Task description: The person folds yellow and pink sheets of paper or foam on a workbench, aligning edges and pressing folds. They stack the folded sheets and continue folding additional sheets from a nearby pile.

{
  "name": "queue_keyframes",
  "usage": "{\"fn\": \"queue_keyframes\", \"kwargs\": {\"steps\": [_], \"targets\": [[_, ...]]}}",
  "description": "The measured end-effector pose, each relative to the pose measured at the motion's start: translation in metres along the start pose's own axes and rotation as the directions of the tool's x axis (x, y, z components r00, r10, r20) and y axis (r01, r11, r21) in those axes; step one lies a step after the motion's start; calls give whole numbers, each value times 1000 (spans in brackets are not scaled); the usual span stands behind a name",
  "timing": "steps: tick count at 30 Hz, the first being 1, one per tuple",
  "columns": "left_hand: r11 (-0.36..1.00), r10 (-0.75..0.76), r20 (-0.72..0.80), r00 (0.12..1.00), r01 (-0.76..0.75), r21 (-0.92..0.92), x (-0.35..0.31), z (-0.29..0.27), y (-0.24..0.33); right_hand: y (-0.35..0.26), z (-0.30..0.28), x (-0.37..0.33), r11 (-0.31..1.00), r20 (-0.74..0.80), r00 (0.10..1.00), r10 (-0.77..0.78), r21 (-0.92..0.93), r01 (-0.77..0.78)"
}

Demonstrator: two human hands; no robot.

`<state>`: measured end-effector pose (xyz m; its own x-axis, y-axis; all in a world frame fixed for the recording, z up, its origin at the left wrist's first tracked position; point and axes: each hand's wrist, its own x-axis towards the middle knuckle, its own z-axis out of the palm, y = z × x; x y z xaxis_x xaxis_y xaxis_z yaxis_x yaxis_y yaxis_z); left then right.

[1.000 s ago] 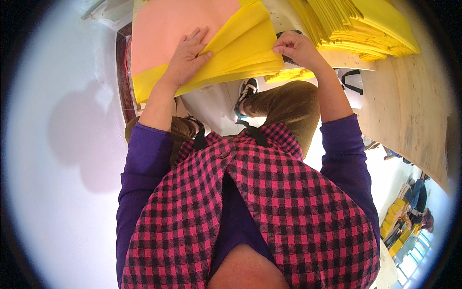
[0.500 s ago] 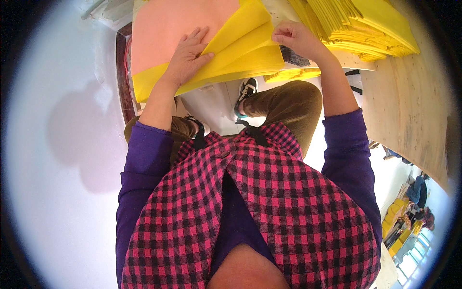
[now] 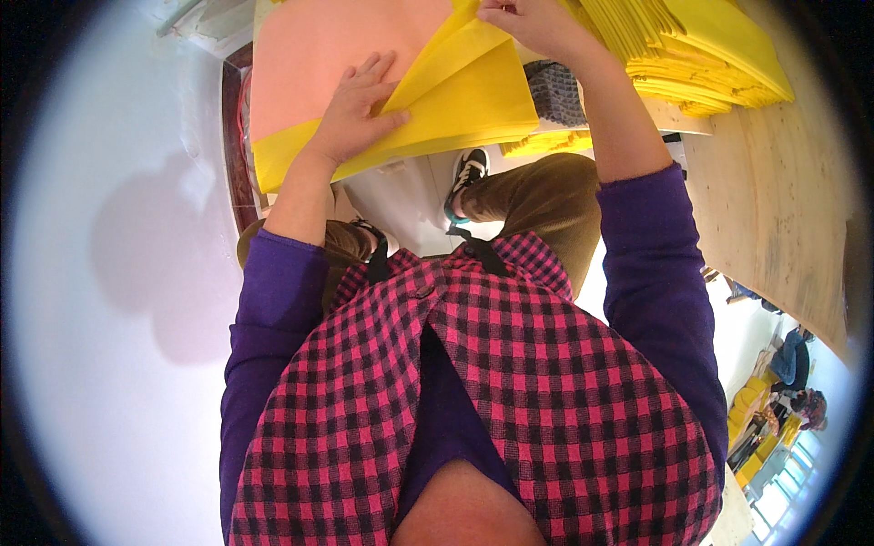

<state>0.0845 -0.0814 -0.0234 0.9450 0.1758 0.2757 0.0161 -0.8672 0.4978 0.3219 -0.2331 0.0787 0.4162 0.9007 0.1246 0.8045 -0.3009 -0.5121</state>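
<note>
A yellow felt-like sheet [image 3: 473, 105] lies with one part folded up, next to a flat pink sheet [image 3: 319, 55] at the upper left. My left hand [image 3: 357, 111] rests palm down across both, its fingers stretched out and its thumb on the yellow. Up at the top middle, my right hand [image 3: 533, 25] is closed, thumb and fingers pinching the yellow sheet near the upper edge of its fold. Part of the fold passes out of view at the top.
To the right, thick stacks of folded yellow sheets [image 3: 710, 64] stand on a pale wooden table [image 3: 765, 173]. A grey patterned cloth [image 3: 557, 94] lies under my right forearm. The white wall [image 3: 109, 300] is at my left. Another person [image 3: 808, 409] shows far off at the lower right.
My right hand has moved up and left, from the yellow sheet's right side to its upper edge. More of the grey cloth shows. My left hand has barely moved.
</note>
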Motion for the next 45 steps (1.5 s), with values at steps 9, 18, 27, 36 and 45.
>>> {"fn": "queue_keyframes", "kwargs": {"steps": [9,18,27,36,45], "targets": [[999,24,-36,999,-26,-37,1,5,-8,57,18,-68,982,35,998,-47,185,40],[1000,20,-55,998,-21,-15,0,7,-7,72,42,-75,953,196,980,33,291,-90],[1000,25,-42,999,-26,-17,1,6,-7,70,38,-85,929,14,960,-280,255,267],[1000,11,-38,999,-12,-13,0,4,-4,150,71,-84,947,-107,941,321,29,-320],[1000,-1,-31,1000,1,1,-3,4,-5,167,74,-91,962,-128,953,274,34,-272]]}}
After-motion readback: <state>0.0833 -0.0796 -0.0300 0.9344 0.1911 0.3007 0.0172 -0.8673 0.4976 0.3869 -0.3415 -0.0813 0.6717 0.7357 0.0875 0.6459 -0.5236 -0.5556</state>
